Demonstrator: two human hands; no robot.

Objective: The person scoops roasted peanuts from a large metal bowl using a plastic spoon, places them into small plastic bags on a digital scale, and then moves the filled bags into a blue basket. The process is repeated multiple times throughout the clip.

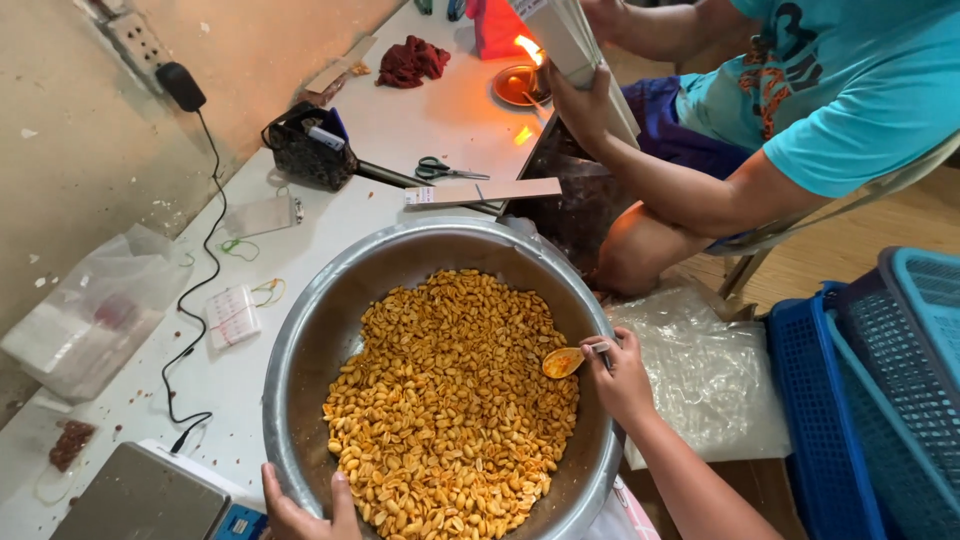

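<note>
**Two hands at a big bowl of peanuts**

The landmark is the large metal bowl in the middle of the white table; it is filled with orange-yellow roasted peanuts.

Far to the left of the bowl lies a clear plastic bag, and below it, at the bottom edge, a grey digital scale stands just beside the bowl's lower left rim. A black cable runs between the bag and the bowl, up to a black plug at the wall. A small packet of rubber bands lies near the bowl's left side.

The left hand rests on the near rim of the bowl, with the fingers curled over the edge and the thumb inside, so it grips the rim.

Behind the bowl are a black pouch, scissors and a flat wooden strip. Further behind, a small flame burns over an orange dish.

The right hand is at the right rim of the bowl. Its fingers are closed around the handle of a small spoon, whose scoop lies just above the peanuts.

Right of the bowl lies a pile of clear plastic bags. Behind it another person in a turquoise shirt sits and holds a stack of white packets. At the far right stand blue plastic baskets.
</note>
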